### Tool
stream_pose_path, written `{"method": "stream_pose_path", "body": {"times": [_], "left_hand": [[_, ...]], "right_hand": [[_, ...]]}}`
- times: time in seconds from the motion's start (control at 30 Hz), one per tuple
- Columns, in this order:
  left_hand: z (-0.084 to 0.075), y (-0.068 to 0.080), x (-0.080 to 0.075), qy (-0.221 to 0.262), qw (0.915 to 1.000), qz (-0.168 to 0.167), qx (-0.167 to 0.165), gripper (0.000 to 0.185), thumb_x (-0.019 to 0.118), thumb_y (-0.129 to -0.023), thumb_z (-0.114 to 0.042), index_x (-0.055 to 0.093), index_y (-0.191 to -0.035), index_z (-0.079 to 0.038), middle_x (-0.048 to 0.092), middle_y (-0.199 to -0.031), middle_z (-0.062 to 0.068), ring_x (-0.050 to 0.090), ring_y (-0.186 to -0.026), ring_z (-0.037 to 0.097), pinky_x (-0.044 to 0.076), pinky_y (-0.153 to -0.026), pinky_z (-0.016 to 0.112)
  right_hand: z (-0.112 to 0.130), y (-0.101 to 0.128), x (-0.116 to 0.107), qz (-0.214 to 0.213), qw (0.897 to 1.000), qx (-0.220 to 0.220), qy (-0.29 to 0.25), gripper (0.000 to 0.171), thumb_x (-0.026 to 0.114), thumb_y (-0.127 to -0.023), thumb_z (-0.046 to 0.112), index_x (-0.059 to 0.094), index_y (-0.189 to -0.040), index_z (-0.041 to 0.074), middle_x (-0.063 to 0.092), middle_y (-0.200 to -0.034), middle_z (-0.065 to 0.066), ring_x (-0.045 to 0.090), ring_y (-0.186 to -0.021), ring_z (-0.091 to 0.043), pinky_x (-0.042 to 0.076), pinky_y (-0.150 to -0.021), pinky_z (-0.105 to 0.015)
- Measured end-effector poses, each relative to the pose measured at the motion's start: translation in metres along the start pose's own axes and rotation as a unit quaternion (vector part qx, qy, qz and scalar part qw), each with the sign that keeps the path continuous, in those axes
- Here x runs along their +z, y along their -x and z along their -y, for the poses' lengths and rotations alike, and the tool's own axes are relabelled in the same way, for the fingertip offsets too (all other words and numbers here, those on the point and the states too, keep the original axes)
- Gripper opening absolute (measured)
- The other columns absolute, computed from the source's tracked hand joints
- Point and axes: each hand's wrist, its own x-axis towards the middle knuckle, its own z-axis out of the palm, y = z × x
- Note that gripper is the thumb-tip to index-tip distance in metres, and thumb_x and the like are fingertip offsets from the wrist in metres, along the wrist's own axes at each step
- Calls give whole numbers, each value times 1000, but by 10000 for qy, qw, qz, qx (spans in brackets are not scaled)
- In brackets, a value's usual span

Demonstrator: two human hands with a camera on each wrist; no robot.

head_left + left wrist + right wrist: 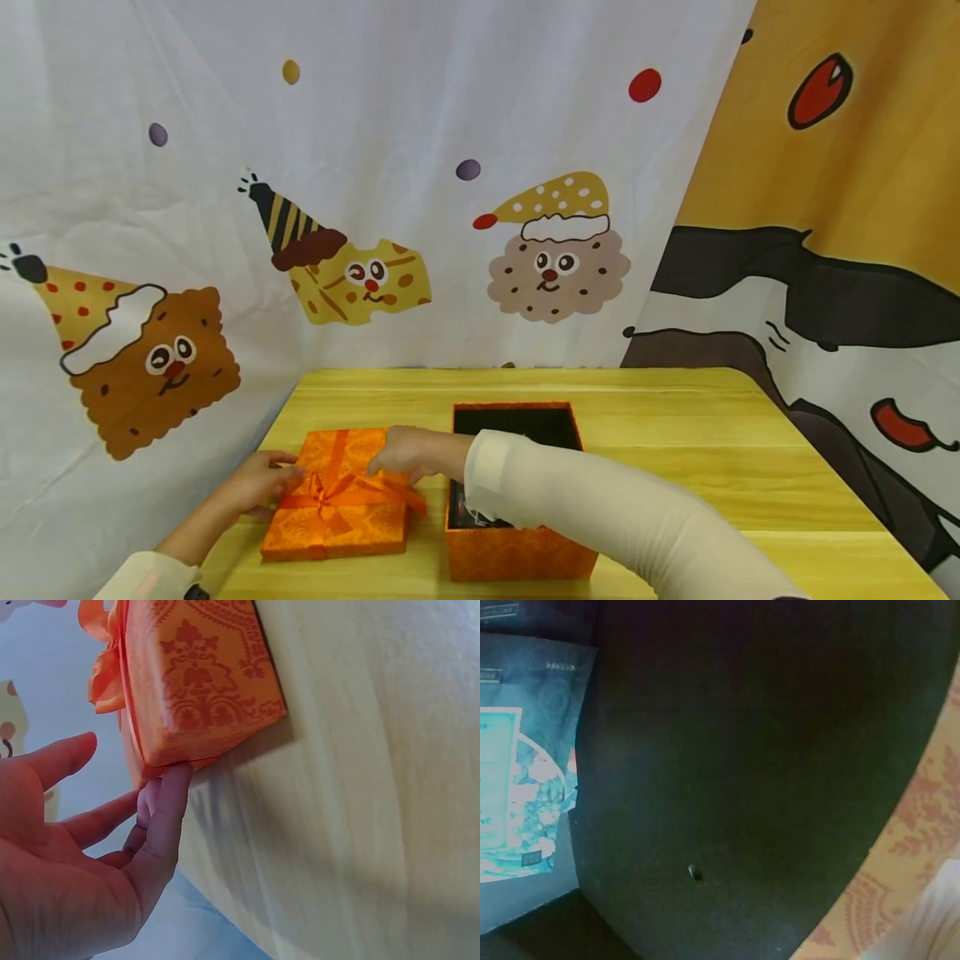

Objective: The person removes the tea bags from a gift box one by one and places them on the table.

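Orange lid with its ribbon bow lies flat on the desk, between both hands: left hand with straight fingers touching its near corner, right hand resting on top, its grip hidden. Judging by this, the lid is being taken up; lifting calls for a firm hold on both edges. Only the right wrist view shows the open box's dark interior and a printed packet.

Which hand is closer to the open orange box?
Right. The right hand rests on the lid, its arm crossing the open box; the left hand touches the lid's far side.

The right sleeve hides much of the open box interior, and the packet is cut off.
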Motion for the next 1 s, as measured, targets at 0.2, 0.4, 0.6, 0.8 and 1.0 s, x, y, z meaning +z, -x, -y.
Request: {"method": "stream_pose_path", "body": {"times": [0.2, 0.4, 0.6, 0.8, 1.0], "left_hand": [[-5, 0, -5, 63, 9999, 137, -31, 67, 59, -104, -30, 37, -146, 17, 58, -127, 30, 63, -100, 29, 61, -73, 48], [-10, 4, -8, 4, 9996, 81, 280, 65, 58, -105, -29, 36, -146, 18, 50, -136, 38, 61, -111, 43, 61, -73, 49], [-15, 5, -11, 30, 9996, 198, 202, 66, 58, -105, -31, 37, -145, 17, 47, -138, 39, 59, -114, 45, 61, -78, 50], [-17, 6, -9, 99, 9996, 182, 209, 63, 58, -105, -29, 39, -144, 16, 47, -136, 38, 61, -110, 40, 61, -78, 49], [-24, 8, -7, -17, 9987, 47, 501, 59, 57, -105, -27, 40, -145, 13, 47, -137, 37, 59, -114, 50, 61, -75, 48]], "right_hand": [[3, 2, -3, -68, 9999, -71, -91, 68, 75, -94, 24, 46, -149, -3, 54, -145, -15, 58, -127, -34, 54, -96, -52], [11, 12, -12, 9, 9996, -178, -205, 72, 76, -93, 22, 43, -154, 0, 49, -153, -15, 61, -122, -33, 55, -97, -48], [10, 20, -20, 275, 9979, -383, -453, 68, 75, -93, 20, 47, -152, 2, 53, -148, -17, 63, -116, -41, 55, -96, -51], [9, 26, -32, 455, 9951, -632, -602, 46, 75, -94, 18, 60, -136, 8, 65, -123, -11, 67, -100, -35, 57, -91, -50], [11, 37, -53, 513, 9912, -851, -869, 39, 74, -95, 18, 62, -131, 9, 64, -116, -8, 68, -92, -27, 61, -80, -42]]}}
